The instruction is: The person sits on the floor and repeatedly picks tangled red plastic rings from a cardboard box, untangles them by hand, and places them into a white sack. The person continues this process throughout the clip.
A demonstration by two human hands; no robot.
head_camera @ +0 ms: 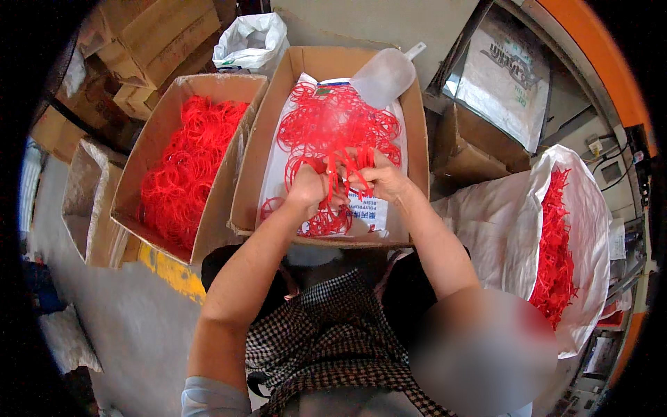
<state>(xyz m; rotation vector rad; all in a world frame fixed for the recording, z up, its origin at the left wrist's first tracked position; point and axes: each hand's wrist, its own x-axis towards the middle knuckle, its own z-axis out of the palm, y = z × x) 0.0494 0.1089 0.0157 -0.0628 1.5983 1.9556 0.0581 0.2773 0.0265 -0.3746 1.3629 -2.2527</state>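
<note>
Both my hands meet over an open cardboard box [421, 156] lined with a white printed sack [276, 182]. My right hand [383, 177] grips several red plastic rings [365, 161], seen partly edge-on. My left hand [310, 187] is close beside it at the same bunch, its fingers curled and partly hidden, so its hold is unclear. More thin red rings [338, 114] lie loose on the sack beyond the hands. A translucent plastic scoop [383, 78] rests at the box's far right corner, its handle over the rim.
At left, a second cardboard box [219, 229] holds a heap of red rings [187, 161]. A white woven sack [500, 224] at right contains red plastic pieces [555, 255]. Behind stand a white bag [250, 44] and stacked cartons [161, 36]; an empty-looking carton [86, 203] stands far left.
</note>
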